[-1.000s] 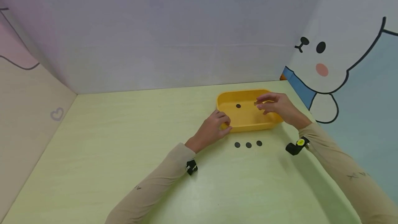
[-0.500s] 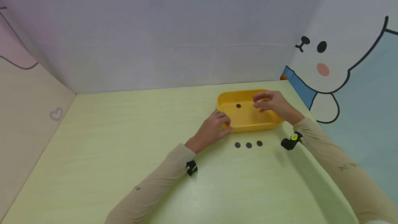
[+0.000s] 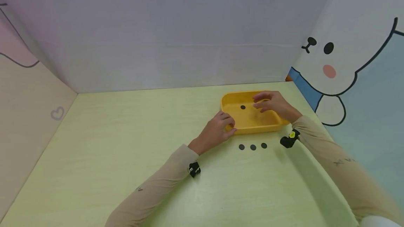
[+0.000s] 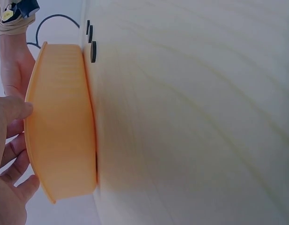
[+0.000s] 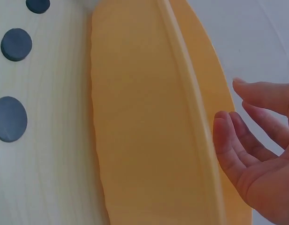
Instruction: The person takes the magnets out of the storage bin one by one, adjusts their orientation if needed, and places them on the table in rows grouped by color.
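A shallow yellow plastic tray (image 3: 252,125) rests at the right of the table, with one small dark disc (image 3: 242,107) on its floor. My left hand (image 3: 214,130) holds the tray's near left corner. In the left wrist view its thumb and fingers (image 4: 20,159) lie on the rim. Over the tray's right half hovers my right hand (image 3: 273,103), fingers loosely bent and thumb apart. The right wrist view shows nothing between those fingers (image 5: 224,131). Three more dark, flat round discs (image 3: 253,147) lie in a row on the table before the tray.
The pale green-yellow table (image 3: 126,143) meets a plain light wall (image 3: 157,34) at the back. At the right, close beyond the tray, stands a wall with a cartoon animal (image 3: 341,62).
My right hand has moved a little to the left over the tray, its fingers staying loosely bent. The left hand, the tray and the discs have stayed in place.
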Tool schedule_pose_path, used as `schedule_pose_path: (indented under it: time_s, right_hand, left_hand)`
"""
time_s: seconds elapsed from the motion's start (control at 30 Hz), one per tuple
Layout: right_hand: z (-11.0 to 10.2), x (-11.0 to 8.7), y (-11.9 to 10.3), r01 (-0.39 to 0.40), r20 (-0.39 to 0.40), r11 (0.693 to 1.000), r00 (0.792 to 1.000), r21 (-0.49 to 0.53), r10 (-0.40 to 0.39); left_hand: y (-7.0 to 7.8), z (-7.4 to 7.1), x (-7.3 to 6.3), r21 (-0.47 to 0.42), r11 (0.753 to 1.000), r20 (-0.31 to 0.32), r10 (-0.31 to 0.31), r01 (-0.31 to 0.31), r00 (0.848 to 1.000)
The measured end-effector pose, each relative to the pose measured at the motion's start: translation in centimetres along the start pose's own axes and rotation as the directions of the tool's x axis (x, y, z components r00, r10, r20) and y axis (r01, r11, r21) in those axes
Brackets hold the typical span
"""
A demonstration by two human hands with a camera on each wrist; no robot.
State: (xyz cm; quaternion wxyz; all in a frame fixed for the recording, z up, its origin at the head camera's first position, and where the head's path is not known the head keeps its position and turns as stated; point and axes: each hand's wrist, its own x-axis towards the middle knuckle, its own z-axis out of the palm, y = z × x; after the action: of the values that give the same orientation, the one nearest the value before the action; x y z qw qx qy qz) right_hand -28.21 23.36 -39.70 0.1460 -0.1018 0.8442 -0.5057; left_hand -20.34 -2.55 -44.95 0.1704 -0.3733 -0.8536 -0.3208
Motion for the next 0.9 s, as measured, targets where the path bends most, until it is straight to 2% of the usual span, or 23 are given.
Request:
schedule_pose_path:
  time_s: [0.13, 0.43, 0.73, 0.9]
  right_hand:
    - [0.2, 0.7, 0.1, -0.031, -0.017, 0.999, 0.999, -0.010, 0.031]
    - [1.0, 1.6, 0.1, -0.037, -0.016, 0.997, 0.999, -0.068, 0.036]
    - [1.3, 1.9, 0.2, -0.043, 0.030, 0.999, 0.999, -0.032, 0.044]
    - [1.5, 2.0, 0.4, -0.068, 0.005, 0.998, 0.998, -0.004, 0.068]
  left_hand:
    - [0.0, 0.0, 0.0, -0.002, 1.000, 0.001, -0.001, 0.001, 1.000]
    - [-0.1, 0.0, 0.0, -0.008, 1.000, -0.012, 0.003, -0.003, 1.000]
    - [0.0, -0.1, 0.1, -0.002, 1.000, 0.005, -0.005, 0.006, 1.000]
    - [0.1, -0.1, 0.2, 0.001, 1.000, 0.014, -0.005, 0.005, 1.000]
